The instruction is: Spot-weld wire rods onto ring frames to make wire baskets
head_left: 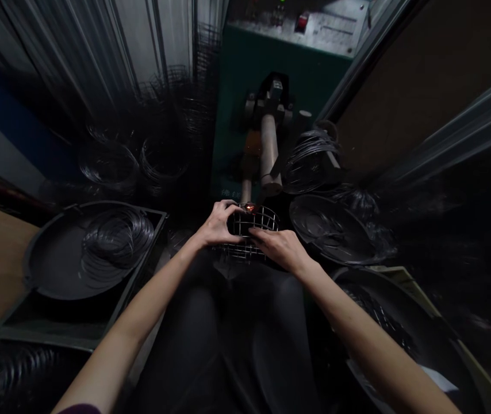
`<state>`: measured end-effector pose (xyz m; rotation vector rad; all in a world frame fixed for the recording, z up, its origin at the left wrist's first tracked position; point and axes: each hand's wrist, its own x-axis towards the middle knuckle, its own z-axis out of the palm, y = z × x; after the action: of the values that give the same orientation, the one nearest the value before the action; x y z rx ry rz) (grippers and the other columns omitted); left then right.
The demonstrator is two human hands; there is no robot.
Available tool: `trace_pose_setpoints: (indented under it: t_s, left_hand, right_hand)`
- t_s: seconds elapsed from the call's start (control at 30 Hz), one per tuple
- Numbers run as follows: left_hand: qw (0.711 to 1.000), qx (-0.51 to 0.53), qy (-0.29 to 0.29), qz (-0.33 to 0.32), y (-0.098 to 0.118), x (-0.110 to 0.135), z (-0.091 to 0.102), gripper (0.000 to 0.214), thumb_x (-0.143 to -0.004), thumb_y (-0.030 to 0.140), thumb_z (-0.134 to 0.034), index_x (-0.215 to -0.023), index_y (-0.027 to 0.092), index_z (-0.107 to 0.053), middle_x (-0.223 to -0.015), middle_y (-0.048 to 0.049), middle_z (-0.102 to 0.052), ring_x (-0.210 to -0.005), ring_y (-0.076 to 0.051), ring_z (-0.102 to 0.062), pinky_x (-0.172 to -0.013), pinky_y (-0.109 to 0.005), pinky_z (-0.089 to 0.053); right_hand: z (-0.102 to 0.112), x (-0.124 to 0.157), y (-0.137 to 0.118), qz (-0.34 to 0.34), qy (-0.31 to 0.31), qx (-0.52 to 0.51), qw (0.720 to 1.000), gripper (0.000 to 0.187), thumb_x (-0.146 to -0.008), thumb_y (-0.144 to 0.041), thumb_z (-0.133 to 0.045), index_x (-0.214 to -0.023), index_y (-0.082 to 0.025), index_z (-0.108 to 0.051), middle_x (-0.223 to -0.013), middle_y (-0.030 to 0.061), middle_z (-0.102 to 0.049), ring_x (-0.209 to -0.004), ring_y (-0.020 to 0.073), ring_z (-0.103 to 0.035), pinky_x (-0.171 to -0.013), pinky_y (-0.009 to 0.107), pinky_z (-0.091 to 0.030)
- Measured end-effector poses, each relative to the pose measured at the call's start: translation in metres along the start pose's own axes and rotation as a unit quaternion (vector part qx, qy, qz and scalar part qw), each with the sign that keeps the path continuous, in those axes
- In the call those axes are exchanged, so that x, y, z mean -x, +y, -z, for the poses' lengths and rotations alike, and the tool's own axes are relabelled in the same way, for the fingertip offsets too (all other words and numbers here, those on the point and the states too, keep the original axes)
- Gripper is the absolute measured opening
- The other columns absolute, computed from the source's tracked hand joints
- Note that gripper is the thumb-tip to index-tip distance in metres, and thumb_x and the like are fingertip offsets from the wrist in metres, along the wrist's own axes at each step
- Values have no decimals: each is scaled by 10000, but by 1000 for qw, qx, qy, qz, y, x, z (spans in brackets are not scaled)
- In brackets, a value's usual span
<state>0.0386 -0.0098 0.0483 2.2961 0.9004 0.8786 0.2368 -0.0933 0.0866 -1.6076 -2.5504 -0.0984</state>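
though between hands (219,223) (280,247), cage edge (249,207) aglow

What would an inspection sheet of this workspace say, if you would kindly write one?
Surface: no worktop seen.
Job's things: wire cage in both hands, a glowing spot at its far edge.
Clutter: wire rings in the left pan; wire bundle beside the cylindrical arm; more pans at right, partly dark.
Left hand: holds the cage's left side.
Right hand: fingers on its near right side.
Cables: nothing seen clearly.
Surroundings: green machine, ribbed panels.
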Motion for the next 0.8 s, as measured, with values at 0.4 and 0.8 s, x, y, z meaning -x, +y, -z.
trace_pose_setpoints:
  t_s: [0.4, 0.8]
  left_hand:
    - [999, 6, -17, 44, -5, -22, 8, 642, -518, 386, -821, -1086, 227, -569, -1155, -71, -486, -1113, -299, -443, -991, -471, -396]
    - [999, 9, -13, 39, -18, -43, 12, 636, -510, 362, -823, -1075, 214, -571, -1148, -65, -483, -1110, -292, -451, -994, -450, -394]
  right_hand:
    - [-20, 4, 2, -123, 171, -110, 971, 166, -909, -288, -510, -931, -203, -651, -986, 65, -650, -798, 158, -623, -667, 240, -458]
    - [-18, -17, 16, -175, 223, -183, 941, 346, -882, -490, -488, -791, -189, -631, -794, 56, -572, -683, 167, -545, -624, 282, -432]
